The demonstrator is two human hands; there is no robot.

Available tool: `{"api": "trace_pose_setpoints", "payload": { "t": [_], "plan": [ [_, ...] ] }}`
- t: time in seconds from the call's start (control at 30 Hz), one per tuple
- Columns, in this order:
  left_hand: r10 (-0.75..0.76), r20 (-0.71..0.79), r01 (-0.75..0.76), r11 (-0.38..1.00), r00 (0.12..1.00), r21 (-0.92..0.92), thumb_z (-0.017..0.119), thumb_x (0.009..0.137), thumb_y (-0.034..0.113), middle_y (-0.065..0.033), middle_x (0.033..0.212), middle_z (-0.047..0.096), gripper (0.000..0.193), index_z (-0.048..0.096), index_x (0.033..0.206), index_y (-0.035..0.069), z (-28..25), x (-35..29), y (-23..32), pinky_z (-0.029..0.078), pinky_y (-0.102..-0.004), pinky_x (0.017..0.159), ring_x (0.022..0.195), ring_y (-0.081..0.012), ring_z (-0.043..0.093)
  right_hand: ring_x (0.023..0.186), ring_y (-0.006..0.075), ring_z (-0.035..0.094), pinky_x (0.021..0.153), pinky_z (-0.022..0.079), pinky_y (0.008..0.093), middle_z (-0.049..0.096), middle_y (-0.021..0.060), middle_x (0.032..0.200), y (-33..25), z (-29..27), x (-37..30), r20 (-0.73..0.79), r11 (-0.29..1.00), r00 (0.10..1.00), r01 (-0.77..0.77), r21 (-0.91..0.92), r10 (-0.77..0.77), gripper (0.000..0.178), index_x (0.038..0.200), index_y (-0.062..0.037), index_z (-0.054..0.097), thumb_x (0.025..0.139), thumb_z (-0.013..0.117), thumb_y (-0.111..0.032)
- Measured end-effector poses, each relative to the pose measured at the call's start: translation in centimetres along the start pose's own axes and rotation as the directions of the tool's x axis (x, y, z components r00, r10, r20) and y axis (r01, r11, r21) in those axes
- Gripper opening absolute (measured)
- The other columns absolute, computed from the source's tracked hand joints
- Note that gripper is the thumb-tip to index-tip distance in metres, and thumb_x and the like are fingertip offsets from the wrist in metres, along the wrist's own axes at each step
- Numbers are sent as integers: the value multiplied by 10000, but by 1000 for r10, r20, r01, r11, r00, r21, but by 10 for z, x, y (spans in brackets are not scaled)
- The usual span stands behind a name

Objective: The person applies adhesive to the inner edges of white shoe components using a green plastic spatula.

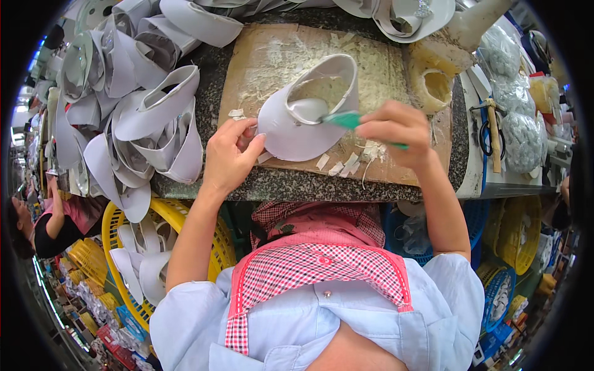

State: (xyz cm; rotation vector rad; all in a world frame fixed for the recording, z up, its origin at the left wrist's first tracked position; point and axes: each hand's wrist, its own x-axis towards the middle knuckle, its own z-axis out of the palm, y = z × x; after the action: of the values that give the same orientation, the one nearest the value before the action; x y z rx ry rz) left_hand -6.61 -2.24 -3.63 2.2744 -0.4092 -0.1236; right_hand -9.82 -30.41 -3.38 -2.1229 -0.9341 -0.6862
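A white shoe upper (278, 133) stands on a glue-stained sheet of cardboard (247, 68), its oval opening turned up. My left hand (232, 151) is closed at its left edge, with thumb and fingers pinching there. In my right hand (399, 133) is a green-handled tool (342, 119), its tip at the near rim of the opening. A green end of it also shows below my fingers. Blur keeps me from telling the tool's exact kind. Pale trimmed scraps (349, 164) lie on the cardboard between the upper and my right wrist.
Piled white uppers (158, 117) crowd the table's left, with more along the far edge. A yellowish shoe form (436, 86) stands at the cardboard's far right. Beyond it are a wooden-handled hammer (494, 136) and plastic-wrapped bundles (520, 111). Below the left edge, a yellow basket (219, 241) holds uppers.
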Motion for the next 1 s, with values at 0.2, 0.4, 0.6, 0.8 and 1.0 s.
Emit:
{"api": "trace_pose_setpoints", "payload": {
  "t": [0.2, 0.4, 0.6, 0.8, 1.0],
  "plan": [
    [-207, 203, 290, 704, 957, -648, 561, 749, 66, -52, 834, 575, 339, 473, 1074, 24, 17, 4, 6, 452, -213, 621, 702, -104, 542, 571, 162, 527, 444, 404, 259, 574, 53, 726, -19, -9, 2, -27, 996, 996, 85, -6, -86, 212, 805, -110, 643, 625, 560, -38],
    [-200, 240, 312, 590, 950, -744, 535, 744, 4, -82, 867, 598, 390, 413, 1114, -10, 19, 11, 12, 467, -215, 643, 744, -105, 569, 549, 151, 520, 436, 409, 263, 571, 28, 696, 2, -4, -10, -25, 998, 998, 64, 13, -63, 236, 833, -131, 651, 631, 572, -38],
    [-202, 246, 319, 623, 948, -715, 553, 730, 5, -45, 826, 598, 274, 511, 999, -21, 14, 29, 6, 450, -204, 628, 695, -71, 549, 545, 148, 543, 431, 417, 246, 588, 50, 667, -17, -5, -1, 2, 990, 990, 141, -21, -141, 216, 815, -120, 653, 652, 561, -13],
    [-149, 306, 329, 629, 940, -705, 540, 728, 8, -32, 858, 586, 231, 534, 958, -5, 18, 42, 12, 423, -199, 648, 719, -63, 529, 555, 127, 543, 416, 407, 226, 595, 41, 684, 17, -24, -8, -161, 992, 987, 0, -130, -21, 192, 814, -117, 654, 677, 553, -29],
    [19, 359, 272, 618, 933, -738, 507, 700, -10, -45, 980, 560, 357, 501, 1057, 5, 24, 55, 17, 394, -246, 796, 899, -107, 514, 599, 171, 546, 459, 414, 259, 569, 25, 695, -18, 1, 2, 117, 996, 989, 92, 10, -93, 222, 749, -121, 627, 588, 556, 15]
  ]
}}
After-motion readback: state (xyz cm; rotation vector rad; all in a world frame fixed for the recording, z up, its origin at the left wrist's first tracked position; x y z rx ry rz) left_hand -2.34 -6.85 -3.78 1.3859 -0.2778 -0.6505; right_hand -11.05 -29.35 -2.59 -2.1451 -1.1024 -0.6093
